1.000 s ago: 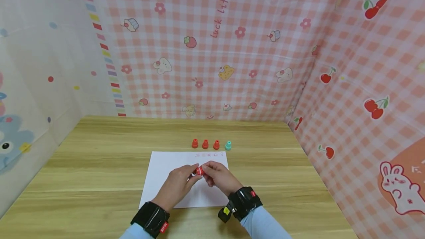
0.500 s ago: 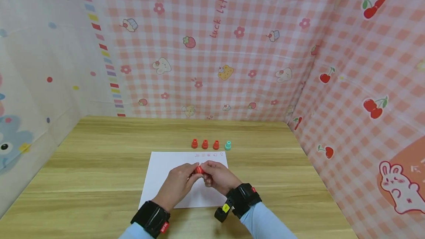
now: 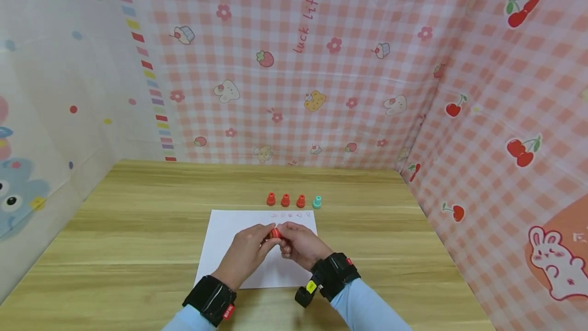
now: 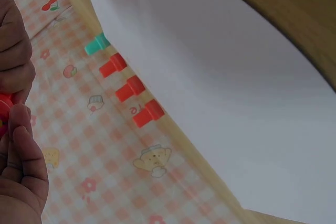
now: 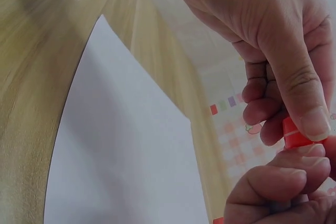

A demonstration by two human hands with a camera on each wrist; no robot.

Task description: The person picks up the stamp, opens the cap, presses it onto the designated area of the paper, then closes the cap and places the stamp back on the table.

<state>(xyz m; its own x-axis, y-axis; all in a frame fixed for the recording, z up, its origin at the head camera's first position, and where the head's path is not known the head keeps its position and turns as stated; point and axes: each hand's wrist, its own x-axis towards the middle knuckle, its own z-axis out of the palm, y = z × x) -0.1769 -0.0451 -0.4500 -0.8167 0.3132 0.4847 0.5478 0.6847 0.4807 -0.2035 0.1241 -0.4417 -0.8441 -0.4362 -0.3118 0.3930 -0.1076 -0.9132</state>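
Note:
Over the white paper [image 3: 220, 226], my two hands meet on a small red stamp [image 3: 275, 233]. My left hand [image 3: 245, 252] pinches it from the left between thumb and fingers, while my right hand [image 3: 304, 245] grips its other end. In the right wrist view a thumb presses on the red stamp [image 5: 294, 136], and fingers cover much of it. The left wrist view catches only a bit of it at the left edge. Small faint printed marks [image 3: 290, 215] run along the paper's top right edge.
Behind the paper, three red stamps [image 3: 286, 200] and one teal stamp [image 3: 317, 202] stand in a row on the wooden table [image 3: 151, 229]. Patterned cloth [image 3: 257, 80] rises as walls at the back and both sides.
Both hands stay on the red stamp above the paper. The right wrist has shifted slightly left, and less of the stamp shows between the fingers.

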